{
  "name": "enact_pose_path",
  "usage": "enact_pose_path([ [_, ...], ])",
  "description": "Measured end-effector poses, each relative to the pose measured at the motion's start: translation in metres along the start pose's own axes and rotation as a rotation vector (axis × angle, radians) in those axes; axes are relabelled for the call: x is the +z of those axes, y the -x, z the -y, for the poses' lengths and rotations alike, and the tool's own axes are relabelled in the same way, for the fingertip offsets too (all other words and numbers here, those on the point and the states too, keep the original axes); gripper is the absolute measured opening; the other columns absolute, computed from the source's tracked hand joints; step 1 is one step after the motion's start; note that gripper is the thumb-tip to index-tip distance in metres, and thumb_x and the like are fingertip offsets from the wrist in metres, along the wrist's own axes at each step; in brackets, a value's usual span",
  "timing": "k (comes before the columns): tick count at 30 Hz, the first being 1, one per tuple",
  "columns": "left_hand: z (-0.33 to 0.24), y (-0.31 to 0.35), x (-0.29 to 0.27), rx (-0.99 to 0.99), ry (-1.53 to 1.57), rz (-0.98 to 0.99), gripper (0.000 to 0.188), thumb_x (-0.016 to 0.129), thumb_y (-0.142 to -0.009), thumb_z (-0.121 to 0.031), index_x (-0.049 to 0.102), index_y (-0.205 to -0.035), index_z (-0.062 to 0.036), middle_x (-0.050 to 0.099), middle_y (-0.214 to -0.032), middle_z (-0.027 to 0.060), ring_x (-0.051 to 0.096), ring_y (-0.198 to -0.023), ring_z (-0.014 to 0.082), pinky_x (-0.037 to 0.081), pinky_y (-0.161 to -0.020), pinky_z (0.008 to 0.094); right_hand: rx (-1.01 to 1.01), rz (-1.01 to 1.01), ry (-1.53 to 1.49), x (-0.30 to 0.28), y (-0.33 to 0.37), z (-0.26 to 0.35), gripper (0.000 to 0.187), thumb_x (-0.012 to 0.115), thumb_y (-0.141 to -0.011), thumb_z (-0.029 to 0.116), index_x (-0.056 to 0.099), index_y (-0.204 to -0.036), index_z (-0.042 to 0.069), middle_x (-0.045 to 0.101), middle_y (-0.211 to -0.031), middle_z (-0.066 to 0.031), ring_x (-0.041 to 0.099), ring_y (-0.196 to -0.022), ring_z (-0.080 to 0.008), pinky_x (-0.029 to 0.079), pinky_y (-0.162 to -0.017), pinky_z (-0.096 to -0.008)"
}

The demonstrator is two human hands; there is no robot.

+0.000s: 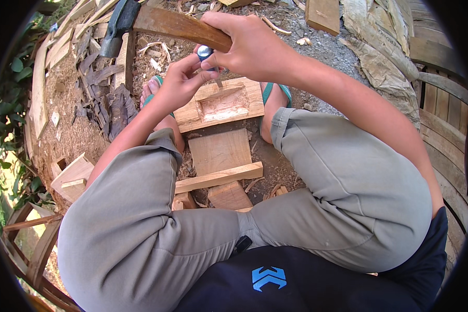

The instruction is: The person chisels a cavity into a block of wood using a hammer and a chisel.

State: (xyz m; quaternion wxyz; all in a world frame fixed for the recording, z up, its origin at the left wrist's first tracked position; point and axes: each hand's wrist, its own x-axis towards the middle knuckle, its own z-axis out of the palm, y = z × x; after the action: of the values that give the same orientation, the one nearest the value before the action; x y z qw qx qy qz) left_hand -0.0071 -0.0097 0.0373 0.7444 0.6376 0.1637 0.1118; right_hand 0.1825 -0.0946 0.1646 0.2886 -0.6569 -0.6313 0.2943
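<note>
My right hand (252, 44) is closed round the wooden handle of a hammer (177, 25), whose dark metal head points to the left. Its lower fingertips also reach the blue, metal-capped handle of a chisel (205, 53). From the left, my left hand (181, 78) pinches that chisel, with the fingers partly hidden behind it. The blade points down at the far edge of a rectangular recess cut in a pale wooden block (192, 118). Rough, splintered wood shows inside the recess. The block lies between my feet, tilted slightly.
A flat board (221, 151) and a wooden strip (218, 177) lie between my legs. Bark pieces (96, 88) and offcuts are scattered at left. A wooden piece (74, 174) sits beside my left knee. Gravel (312, 62) and a crumpled sack (382, 67) are at right.
</note>
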Motion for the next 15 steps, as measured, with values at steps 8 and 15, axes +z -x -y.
enact_pose_path([
  [8, 0.0002, -0.0018, 0.0048, 0.032, 0.039, 0.0, 0.026, 0.068, -0.099, -0.007, 0.063, -0.122, 0.0034, 0.07, -0.114, 0.0062, 0.065, -0.109, 0.0123, 0.053, -0.098, 0.0313, 0.001, -0.002, -0.027, 0.0003, 0.0017, -0.0029, 0.038, 0.082, -0.082, 0.017, 0.064, -0.114, 0.006, 0.071, -0.087, -0.0145, 0.071, -0.078, -0.0273, 0.053, -0.07, -0.0381],
  [15, 0.0067, -0.0012, 0.0013, 0.046, -0.003, 0.001, 0.022, 0.068, -0.099, -0.006, 0.063, -0.118, 0.0037, 0.068, -0.111, 0.0051, 0.066, -0.105, 0.0113, 0.053, -0.094, 0.0302, -0.004, 0.004, -0.003, -0.0014, 0.0021, -0.0008, 0.037, 0.082, -0.082, 0.015, 0.064, -0.114, 0.006, 0.071, -0.087, -0.0144, 0.071, -0.078, -0.0267, 0.053, -0.07, -0.0381],
])
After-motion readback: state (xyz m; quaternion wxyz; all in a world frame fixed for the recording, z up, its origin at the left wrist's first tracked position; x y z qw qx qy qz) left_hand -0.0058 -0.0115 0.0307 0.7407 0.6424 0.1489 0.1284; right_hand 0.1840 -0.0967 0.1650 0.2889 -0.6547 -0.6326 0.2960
